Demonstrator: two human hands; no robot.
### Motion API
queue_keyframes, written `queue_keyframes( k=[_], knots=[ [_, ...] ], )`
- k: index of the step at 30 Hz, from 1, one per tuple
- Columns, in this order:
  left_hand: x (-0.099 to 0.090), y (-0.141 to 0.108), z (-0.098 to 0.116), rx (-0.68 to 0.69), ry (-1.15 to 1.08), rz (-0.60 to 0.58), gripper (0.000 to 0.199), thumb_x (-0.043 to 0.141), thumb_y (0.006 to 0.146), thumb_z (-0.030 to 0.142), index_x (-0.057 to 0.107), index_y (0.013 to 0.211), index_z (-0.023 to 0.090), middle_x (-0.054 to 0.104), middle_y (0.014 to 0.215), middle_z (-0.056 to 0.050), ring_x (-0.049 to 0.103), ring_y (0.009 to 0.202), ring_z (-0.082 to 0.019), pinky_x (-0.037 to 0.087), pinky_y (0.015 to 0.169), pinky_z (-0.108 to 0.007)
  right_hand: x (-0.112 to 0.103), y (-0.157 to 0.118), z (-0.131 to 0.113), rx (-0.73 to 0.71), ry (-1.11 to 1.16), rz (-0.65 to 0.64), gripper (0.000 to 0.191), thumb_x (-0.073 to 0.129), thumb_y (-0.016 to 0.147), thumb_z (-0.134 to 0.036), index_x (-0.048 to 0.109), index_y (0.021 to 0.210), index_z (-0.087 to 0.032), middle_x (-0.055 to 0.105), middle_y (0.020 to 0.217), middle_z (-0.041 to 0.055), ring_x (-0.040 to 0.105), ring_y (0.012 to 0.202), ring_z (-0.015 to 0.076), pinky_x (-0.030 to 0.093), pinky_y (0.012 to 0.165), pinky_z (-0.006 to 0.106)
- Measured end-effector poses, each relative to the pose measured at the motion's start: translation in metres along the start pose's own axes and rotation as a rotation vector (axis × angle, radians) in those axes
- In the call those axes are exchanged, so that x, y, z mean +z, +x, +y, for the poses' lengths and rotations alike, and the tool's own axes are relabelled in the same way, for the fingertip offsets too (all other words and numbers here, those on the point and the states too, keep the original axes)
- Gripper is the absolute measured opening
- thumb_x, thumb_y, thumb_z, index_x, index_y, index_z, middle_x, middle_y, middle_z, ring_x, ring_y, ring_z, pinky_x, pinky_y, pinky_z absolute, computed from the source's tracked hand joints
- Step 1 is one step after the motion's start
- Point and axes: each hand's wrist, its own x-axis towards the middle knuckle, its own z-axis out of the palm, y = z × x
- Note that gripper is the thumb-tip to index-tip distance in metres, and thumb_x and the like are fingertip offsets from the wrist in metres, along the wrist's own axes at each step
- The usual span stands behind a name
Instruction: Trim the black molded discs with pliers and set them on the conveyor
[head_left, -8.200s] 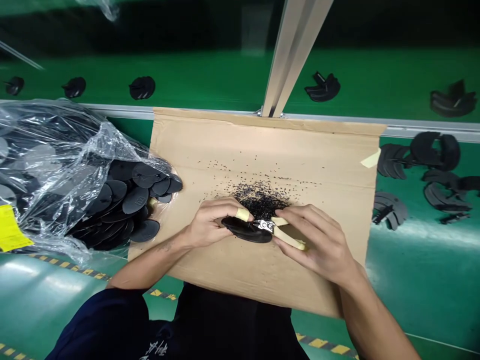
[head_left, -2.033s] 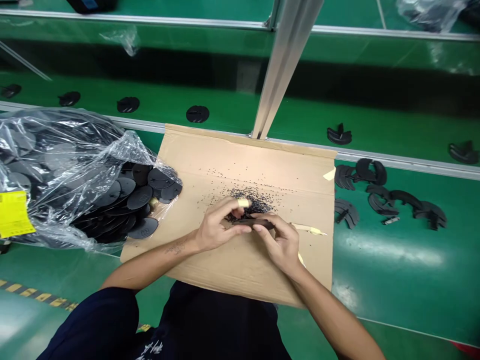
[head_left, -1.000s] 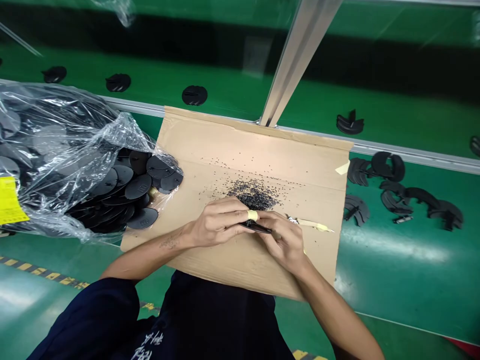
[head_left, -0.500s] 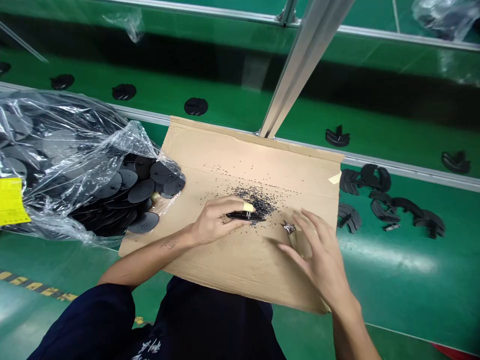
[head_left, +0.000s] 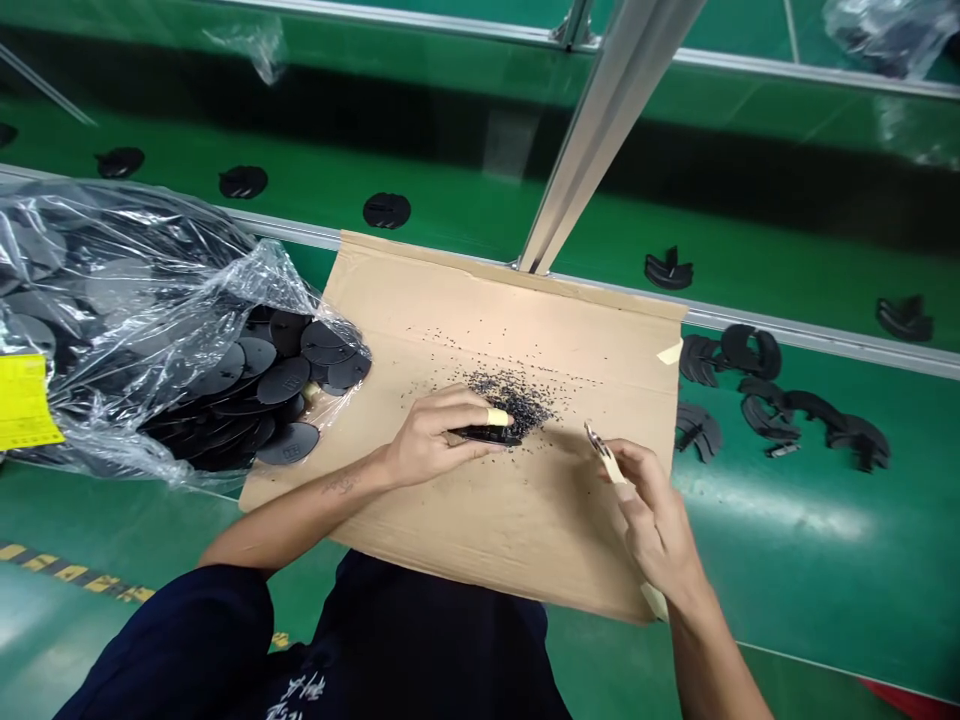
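Note:
My left hand (head_left: 439, 428), with yellow tape round one fingertip, grips a black plastic part (head_left: 491, 434) over the cardboard. Its far end sticks out past my fingers; the rest is hidden by them. Just beyond lies a heap of tiny black plastic bits (head_left: 529, 405), some scattered outward. To the right, my right hand (head_left: 656, 515) is closed round a pair of nippers (head_left: 604, 450) with metal jaws and pale handles. The jaws point up and left, apart from the black part.
A cardboard sheet (head_left: 442, 525) lies under both hands. On the left, a clear plastic bag (head_left: 135, 290) spills black discs (head_left: 281, 383). Curved black parts (head_left: 769, 415) lie on the green surface at right. Behind, more black parts (head_left: 387, 210) sit on a green conveyor belt, beside a metal post (head_left: 592, 150).
My right hand has gone from open fingers above the nippers to holding them raised. The left hand keeps its grip, the black part turned slightly. Parts on the belt have shifted slightly left.

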Motion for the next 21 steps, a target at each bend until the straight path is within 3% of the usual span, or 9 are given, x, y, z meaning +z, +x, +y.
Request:
queue_keyframes(
  k=[4,7,12,21],
  knots=[
    [0.001,0.0,0.0,-0.047,-0.051,-0.018,0.021,0.078,0.087,0.03,0.075,0.104,0.017,0.077,0.086,-0.006,0.069,0.075,-0.014,0.057,0.069,-0.029,0.009,0.019,-0.014,-0.106,0.154,-0.101,0.043,0.034,0.105,-0.048,0.053,0.135,-0.023,0.066,0.1,0.0083,0.063,0.082,0.0204,0.053,0.072,0.033],
    [0.0,0.001,-0.001,-0.05,-0.092,-0.021,0.021,0.08,0.085,0.03,0.075,0.1,0.015,0.077,0.082,-0.006,0.07,0.075,-0.014,0.057,0.07,-0.028,0.013,0.032,-0.022,-0.246,0.04,-0.129,0.041,0.048,0.102,-0.047,0.056,0.133,-0.021,0.064,0.104,0.011,0.062,0.089,0.0231,0.054,0.077,0.036],
    [-0.001,0.001,-0.005,-0.095,-0.125,-0.012,0.022,0.081,0.084,0.033,0.077,0.098,0.017,0.078,0.084,-0.007,0.071,0.076,-0.015,0.057,0.07,-0.029,0.015,0.044,-0.024,-0.416,-0.163,-0.069,0.037,0.057,0.099,-0.042,0.055,0.128,-0.018,0.064,0.103,0.0123,0.062,0.094,0.0263,0.054,0.079,0.04],
    [-0.001,0.0,-0.008,-0.118,-0.158,0.001,0.02,0.082,0.083,0.033,0.078,0.094,0.016,0.077,0.079,-0.006,0.067,0.071,-0.014,0.055,0.066,-0.027,0.015,0.046,-0.02,-0.487,-0.39,-0.048,0.036,0.055,0.101,-0.041,0.058,0.127,-0.016,0.065,0.092,0.0095,0.06,0.079,0.0209,0.049,0.069,0.032]
  ],
)
